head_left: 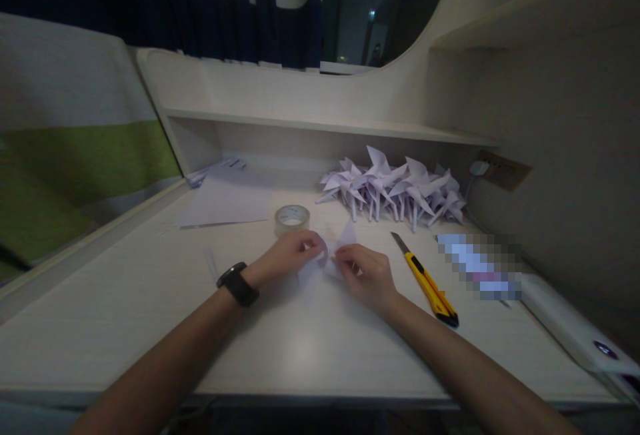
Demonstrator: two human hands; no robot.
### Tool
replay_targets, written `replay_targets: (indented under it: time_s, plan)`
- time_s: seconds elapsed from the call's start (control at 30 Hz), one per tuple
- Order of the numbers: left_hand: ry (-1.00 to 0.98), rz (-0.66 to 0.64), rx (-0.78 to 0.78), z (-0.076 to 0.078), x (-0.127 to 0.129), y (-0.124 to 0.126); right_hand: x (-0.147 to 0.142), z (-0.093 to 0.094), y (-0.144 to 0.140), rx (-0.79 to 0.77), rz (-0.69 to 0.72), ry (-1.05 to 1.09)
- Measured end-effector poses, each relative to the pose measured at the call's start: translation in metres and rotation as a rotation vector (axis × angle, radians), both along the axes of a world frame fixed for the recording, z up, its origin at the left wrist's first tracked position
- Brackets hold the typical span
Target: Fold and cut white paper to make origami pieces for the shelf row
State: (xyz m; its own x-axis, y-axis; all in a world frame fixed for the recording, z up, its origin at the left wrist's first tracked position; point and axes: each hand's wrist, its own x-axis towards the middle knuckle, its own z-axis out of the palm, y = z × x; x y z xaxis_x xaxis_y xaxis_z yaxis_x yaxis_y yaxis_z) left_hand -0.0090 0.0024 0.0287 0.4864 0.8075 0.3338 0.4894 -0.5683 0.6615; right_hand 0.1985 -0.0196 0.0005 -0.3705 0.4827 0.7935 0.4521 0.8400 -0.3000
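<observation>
Between my two hands, over the middle of the desk, is a white paper pinwheel [345, 235] with its blades partly folded. My left hand [294, 251], with a dark watch [239, 284] on the wrist, pinches the pinwheel's paper near its centre. From the other side my right hand [367, 271] pinches it too, thumb and fingers close to the centre. Fingers cover much of the middle, so the folds there are hard to make out. Just behind my left hand a roll of clear tape [292, 217] lies on the desk.
A yellow utility knife [431, 288], blade out, lies right of my right hand. Several finished paper pinwheels [395, 185] are heaped at the back under the shelf [325, 125]. White paper sheets [227, 198] lie back left. A white device [575, 328] stands along the right edge.
</observation>
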Motion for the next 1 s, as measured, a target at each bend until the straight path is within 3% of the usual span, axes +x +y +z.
replay_targets:
  time_s: [0.27, 1.0]
  plan:
    - [0.065, 0.096, -0.042, -0.0012, 0.0033, -0.0029, 0.0001, 0.0002, -0.0002, -0.006, 0.001, 0.001]
    - [0.070, 0.074, -0.053, -0.0016, 0.0019, -0.0013, 0.0010, 0.0012, 0.0001, 0.014, 0.006, -0.002]
